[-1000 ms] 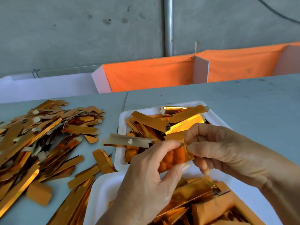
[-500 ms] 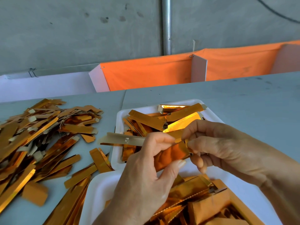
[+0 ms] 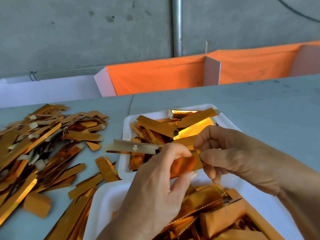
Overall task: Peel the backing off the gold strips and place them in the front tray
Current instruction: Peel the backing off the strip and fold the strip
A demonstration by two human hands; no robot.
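Gold strip point(image 3: 187, 163) pinched by left hand point(image 3: 155, 193) and right hand point(image 3: 230, 155) (above trays).

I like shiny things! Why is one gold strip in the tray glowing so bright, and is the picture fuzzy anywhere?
In the head view, a gold strip in the far tray catches light and glares bright yellow. The pile of strips at the left edge looks soft and smeared. The hands, left hand and right hand, look fairly sharp.

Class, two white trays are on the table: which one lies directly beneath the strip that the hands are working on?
The farther white tray, beyond the near tray: the held gold strip, pinched by left hand and right hand, hangs over its front rim.
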